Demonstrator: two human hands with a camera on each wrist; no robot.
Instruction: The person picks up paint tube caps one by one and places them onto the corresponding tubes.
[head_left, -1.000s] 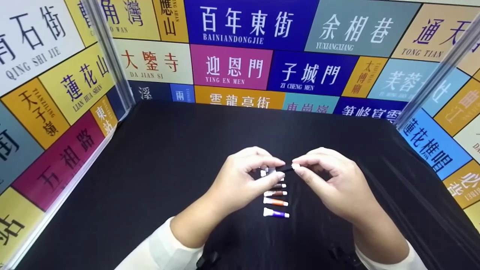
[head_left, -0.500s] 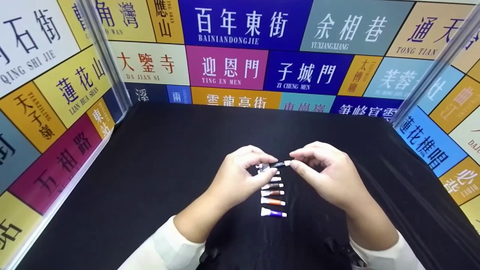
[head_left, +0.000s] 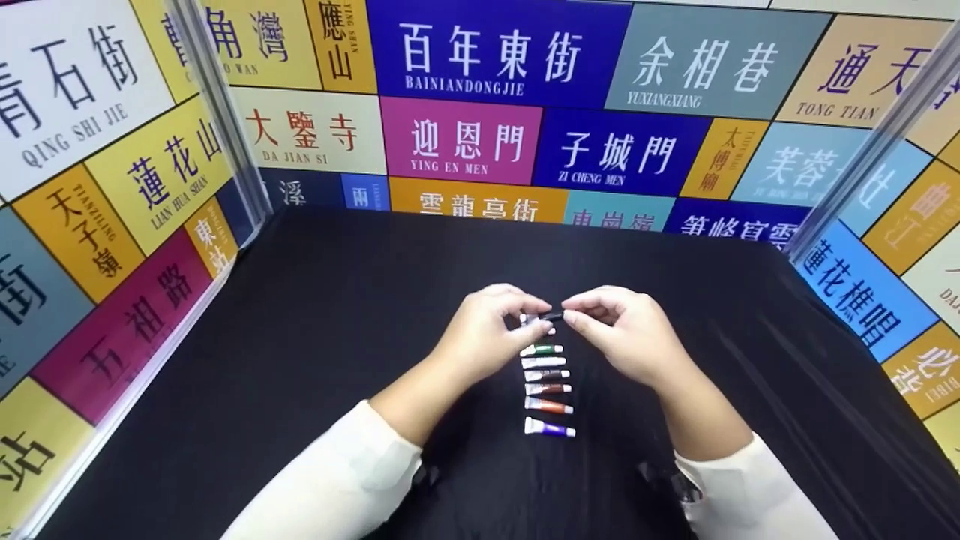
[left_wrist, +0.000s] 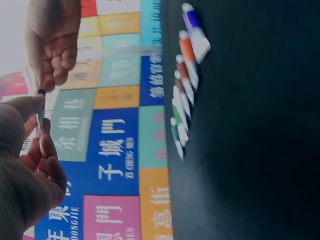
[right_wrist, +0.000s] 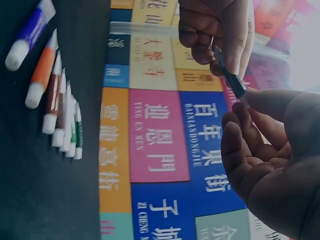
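Note:
A small dark paint tube (head_left: 553, 316) with a pale cap is held above the row, between the two hands. My left hand (head_left: 487, 326) pinches its flat tail end between thumb and fingers. My right hand (head_left: 634, 334) pinches the cap end, seen closest in the right wrist view, where the dark tube (right_wrist: 231, 80) slants between both hands. Below lies a row of similar tubes: a purple tube (head_left: 551, 428) nearest, then an orange tube (head_left: 549, 406), brown ones, a white tube (head_left: 543, 362) and a green tube (head_left: 546, 349). The left fingers partly cover the row's far end.
A black cloth (head_left: 360, 300) covers the table. Walls printed with coloured street-name signs (head_left: 465, 139) stand at the back and both sides. Clear corner strips (head_left: 225, 112) run up where the walls meet.
Both hands have moved a little farther from the body with the dark tube. The right hand has shifted left, closer to the left hand. More of the green tube shows now.

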